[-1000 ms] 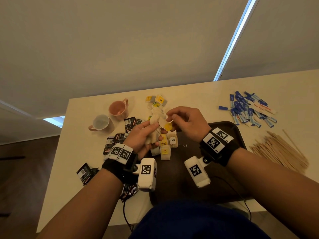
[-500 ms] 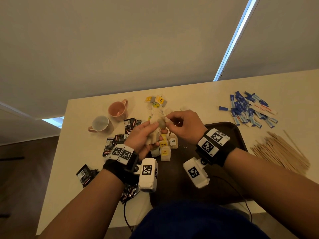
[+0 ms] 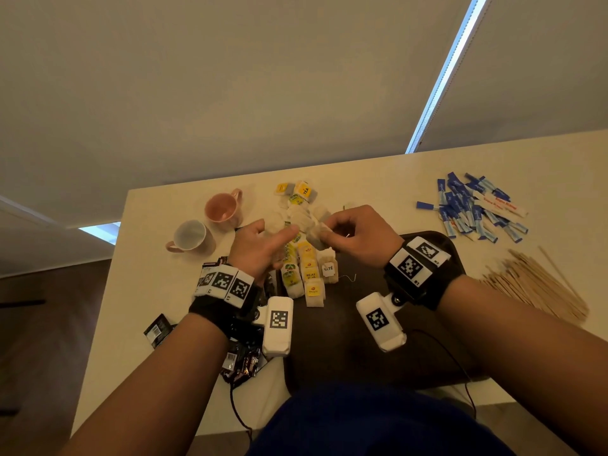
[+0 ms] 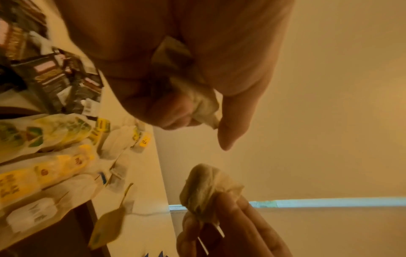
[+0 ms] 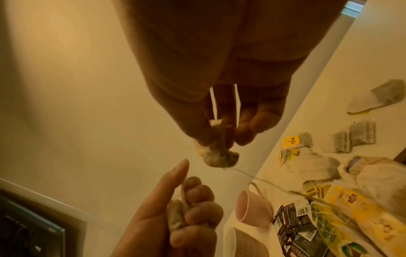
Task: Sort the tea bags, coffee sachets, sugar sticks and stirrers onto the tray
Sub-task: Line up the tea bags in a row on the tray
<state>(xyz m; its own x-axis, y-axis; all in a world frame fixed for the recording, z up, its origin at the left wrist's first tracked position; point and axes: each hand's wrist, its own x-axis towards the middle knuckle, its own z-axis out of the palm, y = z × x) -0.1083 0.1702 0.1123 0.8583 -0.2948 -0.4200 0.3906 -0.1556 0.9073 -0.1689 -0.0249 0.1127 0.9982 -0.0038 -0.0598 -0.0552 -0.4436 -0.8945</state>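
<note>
My right hand [image 3: 325, 233] pinches a crumpled tea bag [image 5: 216, 157] above the far left corner of the dark tray [image 3: 332, 350]; its string trails down to the pile. My left hand [image 3: 279, 238] is just left of it, fingers curled round another scrunched tea bag [image 4: 197, 99], thumb sticking out. Several tea bags [image 3: 309, 274] lie in rows on the tray's left part. More loose tea bags [image 3: 297, 197] lie on the table beyond. Black coffee sachets [image 3: 241, 358] are scattered under my left wrist.
Blue sugar sticks [image 3: 473, 212] are heaped at the far right, with wooden stirrers [image 3: 533, 284] piled right of the tray. A pink cup [image 3: 223, 207] and a white cup [image 3: 190, 235] stand at the far left, close to the table's edge.
The two hands held one clump of tea bags together; now they have drawn apart. The right hand has pulled one bag free, and the left keeps another.
</note>
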